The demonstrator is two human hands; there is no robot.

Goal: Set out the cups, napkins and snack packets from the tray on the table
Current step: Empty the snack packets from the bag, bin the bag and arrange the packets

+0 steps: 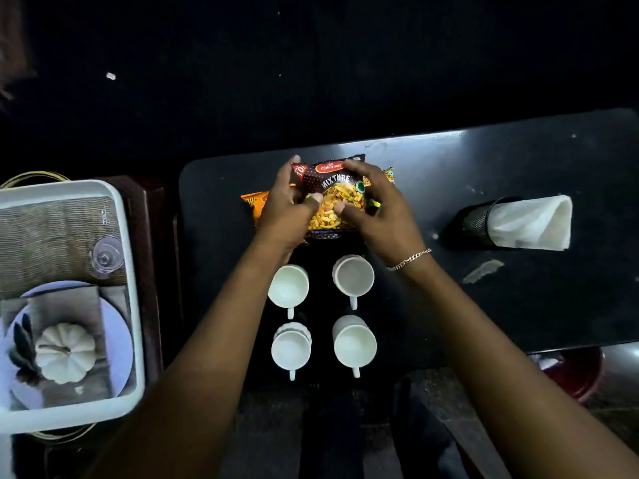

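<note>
Head view: the dark desk [484, 174] fades into blackness beyond the hands. Both arms reach forward; left hand [281, 209] and right hand [377, 210] pinch the Mixture packet [337, 198], hiding packets beneath. Four cups [353, 278] sit nearer.

The orange snack packet [254, 203] is mostly hidden under the left hand [283, 209] and the dark brown mixture packet [337, 193]. The right hand [378, 216] covers another packet with a yellow corner [388, 175]. The left picture edge cuts the white plastic tray [129, 271].
</note>
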